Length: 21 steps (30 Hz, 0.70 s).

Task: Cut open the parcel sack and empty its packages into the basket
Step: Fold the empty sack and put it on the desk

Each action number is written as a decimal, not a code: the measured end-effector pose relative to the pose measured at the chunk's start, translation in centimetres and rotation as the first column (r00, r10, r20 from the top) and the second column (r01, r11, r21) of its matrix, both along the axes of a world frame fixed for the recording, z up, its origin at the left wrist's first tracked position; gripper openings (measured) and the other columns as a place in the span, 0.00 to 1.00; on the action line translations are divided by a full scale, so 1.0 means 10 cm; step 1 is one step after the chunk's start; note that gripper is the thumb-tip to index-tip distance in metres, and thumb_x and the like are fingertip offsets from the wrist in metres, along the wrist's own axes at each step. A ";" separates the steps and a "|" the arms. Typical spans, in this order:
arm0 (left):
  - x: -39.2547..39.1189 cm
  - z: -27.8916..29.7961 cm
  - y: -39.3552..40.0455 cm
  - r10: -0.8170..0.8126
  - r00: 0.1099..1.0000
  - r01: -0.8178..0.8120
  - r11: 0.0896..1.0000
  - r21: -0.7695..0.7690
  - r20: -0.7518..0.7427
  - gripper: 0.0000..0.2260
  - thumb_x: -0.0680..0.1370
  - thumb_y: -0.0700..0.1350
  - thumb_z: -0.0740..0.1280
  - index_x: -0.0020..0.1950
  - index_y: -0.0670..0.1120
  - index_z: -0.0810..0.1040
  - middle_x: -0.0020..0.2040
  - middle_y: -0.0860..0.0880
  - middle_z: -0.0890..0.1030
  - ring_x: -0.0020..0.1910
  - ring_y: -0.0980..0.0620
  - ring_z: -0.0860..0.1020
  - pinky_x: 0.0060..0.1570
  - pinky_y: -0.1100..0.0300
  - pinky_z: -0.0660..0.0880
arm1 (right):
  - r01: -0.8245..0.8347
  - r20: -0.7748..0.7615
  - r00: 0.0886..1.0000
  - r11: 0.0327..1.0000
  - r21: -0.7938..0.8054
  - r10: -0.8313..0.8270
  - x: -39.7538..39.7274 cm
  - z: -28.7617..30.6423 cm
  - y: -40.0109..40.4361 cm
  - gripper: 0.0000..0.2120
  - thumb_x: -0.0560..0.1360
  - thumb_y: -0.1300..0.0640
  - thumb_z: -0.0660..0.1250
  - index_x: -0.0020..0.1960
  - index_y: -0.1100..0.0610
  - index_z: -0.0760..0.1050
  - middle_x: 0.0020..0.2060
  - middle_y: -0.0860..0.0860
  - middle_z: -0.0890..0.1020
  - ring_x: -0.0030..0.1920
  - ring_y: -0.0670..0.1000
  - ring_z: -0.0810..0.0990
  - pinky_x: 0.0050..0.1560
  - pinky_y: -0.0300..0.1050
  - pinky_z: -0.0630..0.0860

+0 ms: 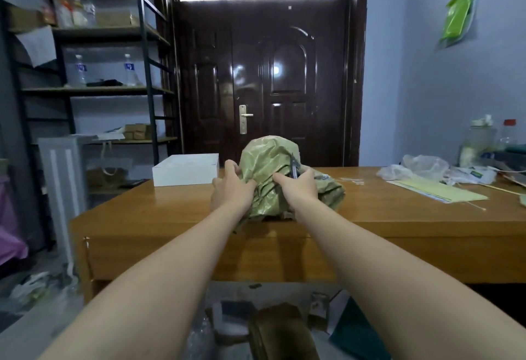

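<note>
White box [185, 169] left of sack [273, 177]

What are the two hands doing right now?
Left hand: grips the green sack on its left side.
Right hand: holds a small dark cutting tool against the sack.

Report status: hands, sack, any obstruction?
Left hand grips green sack. Right hand holds a dark cutter against it. Sack on desk, still closed. Nothing blocking.
</note>
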<state>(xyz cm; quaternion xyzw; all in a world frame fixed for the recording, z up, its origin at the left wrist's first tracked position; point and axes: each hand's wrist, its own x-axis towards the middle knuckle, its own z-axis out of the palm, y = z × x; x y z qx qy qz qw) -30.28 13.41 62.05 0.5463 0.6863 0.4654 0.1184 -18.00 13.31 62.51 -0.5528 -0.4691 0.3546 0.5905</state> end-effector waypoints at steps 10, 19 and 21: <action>0.07 -0.19 0.32 0.021 0.956 -0.063 0.989 -0.135 -0.292 0.29 0.72 0.67 0.62 0.69 0.55 0.69 0.70 0.42 0.63 0.68 0.39 0.64 0.65 0.47 0.66 | 0.120 0.273 0.953 0.991 0.059 -0.132 0.15 -0.09 0.13 0.14 0.72 0.52 0.67 0.56 0.54 0.71 0.50 0.52 0.77 0.44 0.54 0.77 0.45 0.49 0.75; 0.18 -0.13 0.22 0.107 0.937 -0.058 0.987 0.153 -0.331 0.21 0.80 0.55 0.56 0.72 0.55 0.66 0.70 0.46 0.70 0.69 0.43 0.66 0.66 0.49 0.63 | 0.007 0.256 0.966 0.994 0.108 -0.034 0.15 -0.13 0.01 0.04 0.75 0.58 0.63 0.48 0.56 0.74 0.36 0.50 0.75 0.35 0.50 0.71 0.38 0.45 0.69; 0.16 -0.09 0.16 0.109 0.918 -0.052 0.986 0.158 -0.380 0.21 0.80 0.55 0.55 0.72 0.55 0.67 0.72 0.47 0.69 0.71 0.44 0.65 0.67 0.49 0.63 | 0.019 0.267 0.962 0.993 0.113 -0.049 0.15 -0.09 -0.05 0.05 0.75 0.58 0.63 0.49 0.57 0.75 0.36 0.50 0.75 0.34 0.50 0.72 0.37 0.45 0.70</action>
